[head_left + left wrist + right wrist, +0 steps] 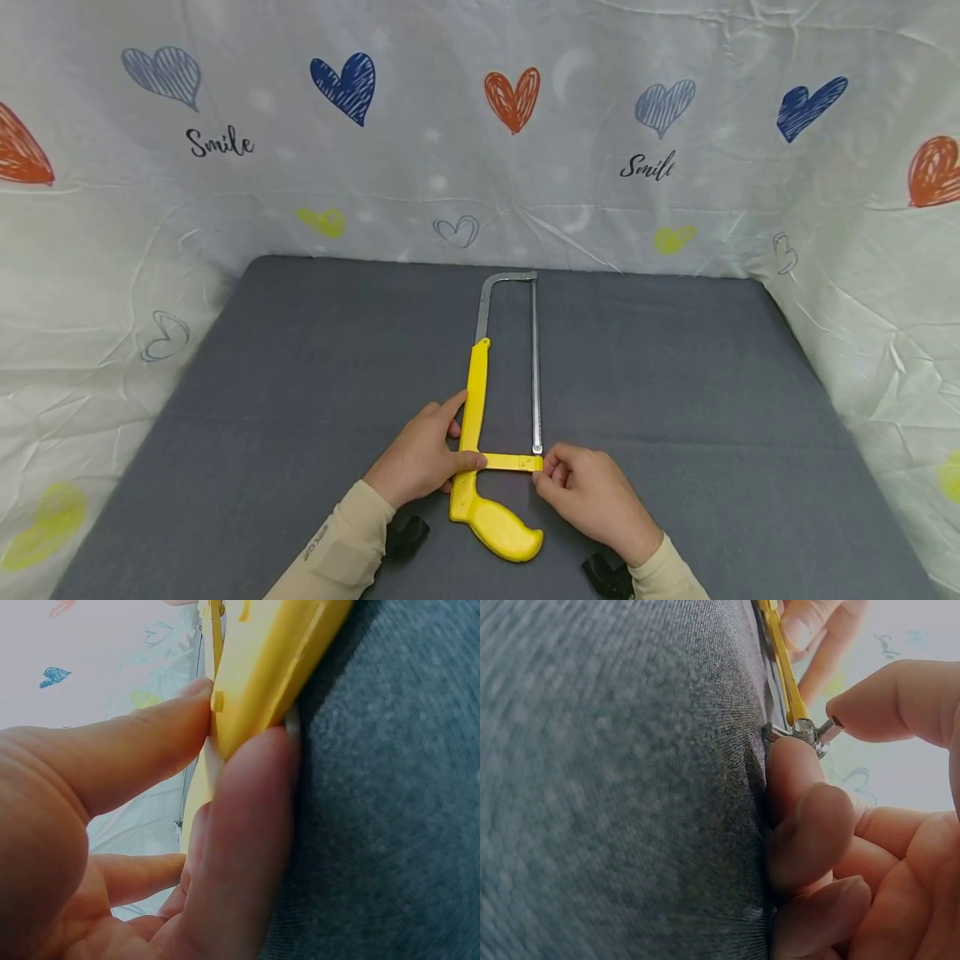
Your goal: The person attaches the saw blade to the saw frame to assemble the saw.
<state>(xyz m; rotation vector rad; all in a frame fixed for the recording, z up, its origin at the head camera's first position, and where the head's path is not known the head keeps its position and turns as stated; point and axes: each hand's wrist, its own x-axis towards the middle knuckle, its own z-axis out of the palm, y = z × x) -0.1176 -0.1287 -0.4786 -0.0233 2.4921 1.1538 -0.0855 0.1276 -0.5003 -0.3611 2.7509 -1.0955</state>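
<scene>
A hacksaw (474,392) with a yellow handle and grey metal bow lies on the grey cloth, its far end pointing away from me. The blade (536,367) runs along its right side. My left hand (423,454) grips the yellow frame where the crossbar (510,462) meets it, thumb on top and fingers along the outer side. At the crossbar's right end, my right hand (596,492) pinches a metal wing nut (804,731) between thumb and curled fingers; in the right wrist view the thumb tip touches one wing. The wing nut is hidden by fingers in the head view.
Dark grey cloth (337,333) covers the table. A white curtain (420,167) printed with hearts hangs behind and at both sides. Black straps (405,537) show near both wrists.
</scene>
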